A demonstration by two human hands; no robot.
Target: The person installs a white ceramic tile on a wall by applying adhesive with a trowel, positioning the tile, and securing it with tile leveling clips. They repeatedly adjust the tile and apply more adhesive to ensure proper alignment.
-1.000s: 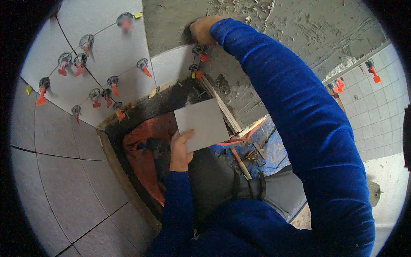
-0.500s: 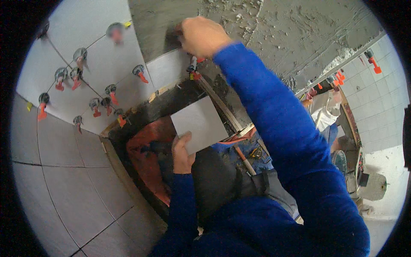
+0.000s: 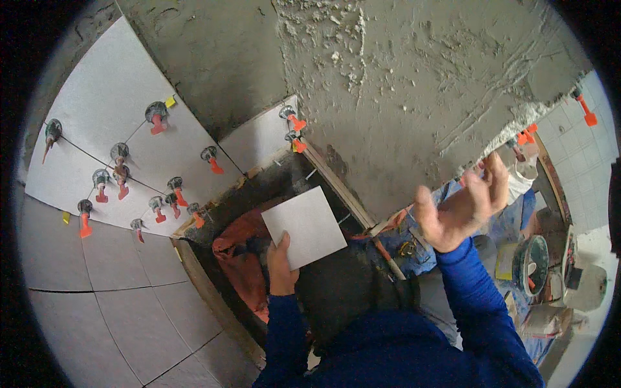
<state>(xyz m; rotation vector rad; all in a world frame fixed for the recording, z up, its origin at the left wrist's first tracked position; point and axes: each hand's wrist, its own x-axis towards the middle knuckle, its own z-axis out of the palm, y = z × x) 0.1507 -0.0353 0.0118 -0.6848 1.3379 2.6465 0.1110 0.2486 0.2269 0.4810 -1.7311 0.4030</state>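
My left hand (image 3: pixel 281 270) grips a square white tile (image 3: pixel 305 227) by its lower left edge, with the thumb on its face. The tile is held tilted above the dark recess (image 3: pixel 259 207) in front of me. Over to the right, my right hand (image 3: pixel 460 210) is raised with its fingers apart and slightly curled, and I see nothing in it. It hovers near the edge of the grey mortar surface (image 3: pixel 401 123). At the mortar's left corner, a narrow white tile piece (image 3: pixel 262 132) carries tile-levelling clips (image 3: pixel 292 123) with red-orange handles.
Large white wall tiles (image 3: pixel 103 84) with several red-handled levelling clips (image 3: pixel 119 187) rise at the left, above grey tiles (image 3: pixel 71 258). Wooden battens (image 3: pixel 336 184) edge the recess. A long-handled tool (image 3: pixel 390 260) lies on blue sheeting. At the right stands a bucket (image 3: pixel 532 262).
My right hand has come down from the mortar near the narrow tile piece and swung right, its fingers spreading. The left hand still holds the tile. The view has shifted.
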